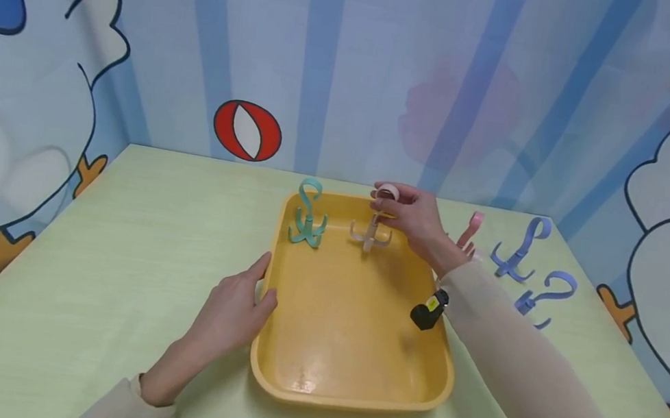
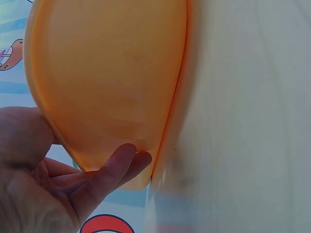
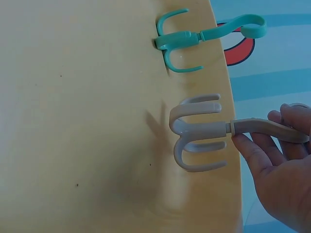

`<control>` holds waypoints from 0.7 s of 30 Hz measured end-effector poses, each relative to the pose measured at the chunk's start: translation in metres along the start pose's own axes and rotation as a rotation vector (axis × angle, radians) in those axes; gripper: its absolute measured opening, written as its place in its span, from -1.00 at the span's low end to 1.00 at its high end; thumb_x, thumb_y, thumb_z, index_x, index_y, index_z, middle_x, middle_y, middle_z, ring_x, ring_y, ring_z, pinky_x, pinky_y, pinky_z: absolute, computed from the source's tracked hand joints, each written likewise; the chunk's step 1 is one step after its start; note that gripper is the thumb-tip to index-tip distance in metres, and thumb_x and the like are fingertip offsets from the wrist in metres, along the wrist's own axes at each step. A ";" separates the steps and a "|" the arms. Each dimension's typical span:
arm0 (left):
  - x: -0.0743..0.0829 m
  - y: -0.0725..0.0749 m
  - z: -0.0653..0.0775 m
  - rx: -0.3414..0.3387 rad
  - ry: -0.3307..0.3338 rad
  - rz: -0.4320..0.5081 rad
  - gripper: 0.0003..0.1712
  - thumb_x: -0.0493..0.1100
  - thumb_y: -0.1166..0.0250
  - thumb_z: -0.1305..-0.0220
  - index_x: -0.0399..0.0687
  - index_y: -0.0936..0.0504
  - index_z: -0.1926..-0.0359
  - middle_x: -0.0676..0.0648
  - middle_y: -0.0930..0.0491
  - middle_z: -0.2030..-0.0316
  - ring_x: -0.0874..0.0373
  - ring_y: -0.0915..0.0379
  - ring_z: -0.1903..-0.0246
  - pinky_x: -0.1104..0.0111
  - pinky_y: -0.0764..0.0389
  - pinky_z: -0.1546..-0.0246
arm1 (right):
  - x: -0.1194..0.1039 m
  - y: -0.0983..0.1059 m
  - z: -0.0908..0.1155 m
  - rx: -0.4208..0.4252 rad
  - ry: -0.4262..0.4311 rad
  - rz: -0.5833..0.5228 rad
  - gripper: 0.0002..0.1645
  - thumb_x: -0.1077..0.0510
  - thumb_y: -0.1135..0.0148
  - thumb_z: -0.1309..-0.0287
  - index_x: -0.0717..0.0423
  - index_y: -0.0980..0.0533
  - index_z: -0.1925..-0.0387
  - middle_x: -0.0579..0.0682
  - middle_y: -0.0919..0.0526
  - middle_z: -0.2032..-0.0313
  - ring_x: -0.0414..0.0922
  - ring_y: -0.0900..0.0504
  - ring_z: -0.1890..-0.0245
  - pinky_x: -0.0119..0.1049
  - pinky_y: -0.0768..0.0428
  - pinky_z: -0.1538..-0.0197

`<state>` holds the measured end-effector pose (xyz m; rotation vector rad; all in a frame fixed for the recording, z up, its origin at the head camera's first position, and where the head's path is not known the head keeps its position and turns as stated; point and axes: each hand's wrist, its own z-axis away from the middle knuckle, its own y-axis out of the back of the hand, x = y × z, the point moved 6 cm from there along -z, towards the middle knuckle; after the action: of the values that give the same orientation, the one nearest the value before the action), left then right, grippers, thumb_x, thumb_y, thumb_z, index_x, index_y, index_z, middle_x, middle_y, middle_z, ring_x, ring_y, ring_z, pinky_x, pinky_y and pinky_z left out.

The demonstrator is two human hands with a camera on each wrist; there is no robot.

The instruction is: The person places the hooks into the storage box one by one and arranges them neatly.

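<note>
With its thumb over the left rim and fingers against the outer wall, my left hand [image 1: 231, 313] holds the yellow tray [image 1: 344, 403]. In the left wrist view those fingers [image 2: 104, 172] lie along the tray's side. My right hand [image 1: 411, 216] pinches a pale pinkish-grey rotating hanger hook [image 3: 201, 130] by its curved top, over the tray's far end. Its several prongs point back up toward the hand, and it casts a shadow on the tray floor. A green hanger hook [image 1: 307, 226] stands in the tray's far left corner, its top curl above the rim.
Right of the tray, partly behind the right forearm, is a pink hook [image 1: 470, 231]. Two purple hooks, one farther back [image 1: 516, 254] and one nearer [image 1: 545, 298], lie on the pale green table [image 1: 138, 249]. A cartoon-printed backdrop [image 1: 363, 67] rises behind the table.
</note>
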<state>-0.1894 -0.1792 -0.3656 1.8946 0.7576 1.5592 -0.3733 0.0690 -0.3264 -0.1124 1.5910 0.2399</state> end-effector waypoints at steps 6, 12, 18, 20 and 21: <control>0.000 0.000 0.000 0.000 0.002 0.000 -0.24 -0.18 -0.11 -0.46 -0.37 -0.21 -0.59 -0.37 -0.56 -0.35 0.03 -0.57 0.33 0.26 -0.58 0.29 | 0.005 0.002 -0.005 0.025 -0.013 0.012 -0.50 0.31 -0.24 -0.45 0.29 -0.53 -0.36 0.37 -0.56 -0.35 0.05 -0.74 -0.17 0.01 -0.64 -0.27; 0.000 0.000 0.000 0.008 -0.007 0.001 -0.24 -0.19 -0.11 -0.45 -0.38 -0.23 -0.58 -0.37 -0.57 -0.33 0.01 -0.57 0.32 0.24 -0.58 0.28 | 0.011 0.003 -0.009 0.035 -0.025 0.007 -0.48 0.31 -0.23 -0.46 0.30 -0.51 -0.39 0.34 -0.57 -0.35 0.10 -0.69 -0.23 0.00 -0.63 -0.29; -0.002 -0.001 0.000 0.010 -0.009 0.010 -0.24 -0.19 -0.11 -0.45 -0.36 -0.23 -0.59 -0.36 -0.58 -0.33 0.06 -0.56 0.38 0.26 -0.57 0.31 | 0.015 0.003 -0.011 0.046 -0.030 0.000 -0.49 0.32 -0.22 -0.46 0.27 -0.52 -0.39 0.32 -0.59 -0.34 0.11 -0.67 -0.26 0.00 -0.63 -0.29; -0.002 -0.001 0.000 0.004 -0.005 0.020 -0.24 -0.19 -0.11 -0.45 -0.35 -0.22 -0.59 -0.36 -0.57 -0.34 0.13 -0.49 0.48 0.31 -0.53 0.39 | 0.015 0.003 -0.012 0.049 -0.030 0.004 -0.49 0.31 -0.23 -0.46 0.25 -0.53 -0.38 0.32 -0.59 -0.34 0.07 -0.70 -0.22 0.00 -0.63 -0.29; -0.002 -0.001 0.000 -0.001 -0.001 0.027 -0.24 -0.19 -0.11 -0.45 -0.35 -0.21 -0.60 -0.37 -0.56 -0.35 0.15 -0.45 0.54 0.32 -0.51 0.43 | 0.016 0.003 -0.012 0.051 -0.030 0.008 -0.49 0.31 -0.23 -0.46 0.24 -0.53 -0.38 0.31 -0.59 -0.34 0.04 -0.71 -0.20 -0.01 -0.63 -0.29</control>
<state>-0.1896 -0.1802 -0.3681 1.9120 0.7344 1.5746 -0.3863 0.0707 -0.3415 -0.0632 1.5672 0.2059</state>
